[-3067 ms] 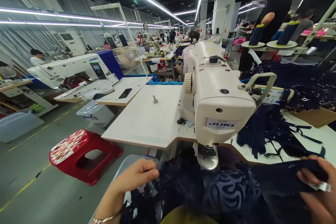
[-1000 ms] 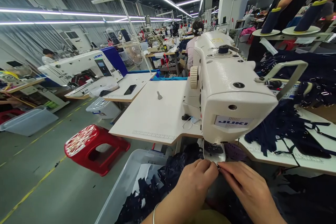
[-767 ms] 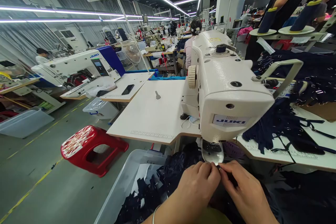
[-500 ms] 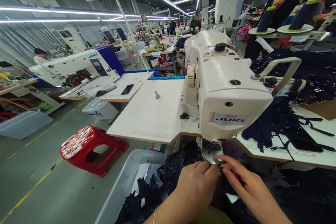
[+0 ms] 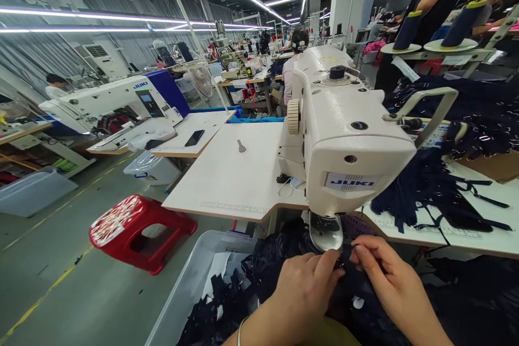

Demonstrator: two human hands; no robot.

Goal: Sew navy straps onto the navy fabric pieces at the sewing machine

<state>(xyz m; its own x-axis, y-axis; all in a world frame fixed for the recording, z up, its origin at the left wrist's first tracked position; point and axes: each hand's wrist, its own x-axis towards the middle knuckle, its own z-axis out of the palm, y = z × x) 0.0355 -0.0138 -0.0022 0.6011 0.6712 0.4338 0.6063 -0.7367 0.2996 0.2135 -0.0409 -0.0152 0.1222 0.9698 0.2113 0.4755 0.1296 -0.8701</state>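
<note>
- The left hand [image 5: 308, 287] and the right hand [image 5: 391, 287] lie very near to each other at the near edge, over the person's lap. Both rest on the dark blue cloth [image 5: 284, 262].
- The grip of each hand is pressed together. The fingertips of the left hand and the thumb and first finger of the right hand pinch a small fold of the cloth between them, probably so that this spot stays tight and does not slip.
- The pinched spot is just in front of the metal foot part [image 5: 325, 231] under the head of the white sewing machine [image 5: 344, 135]. The cloth is therefore held exactly where the machine works on it.
- A small white tag [image 5: 357, 301] shows on the cloth, near the right hand.
- A clear plastic bin [image 5: 190, 292] stands on the floor to the left of the lap, below the worktop [image 5: 235, 178]. Dark pieces lie in it, and it seems placed there for easy reach.
- On the right side of the worktop lies a heap of dark straps [image 5: 421, 189], near the machine.
- A red stool [image 5: 133, 227] stands on the floor to the left.
- Farther to the left there is a second machine [image 5: 113, 102], with a black phone [image 5: 194, 138] on its own worktop.
- Far right, two thread cones [image 5: 401, 30] stand on a rack, and a person in black [image 5: 433, 0] stands behind.
</note>
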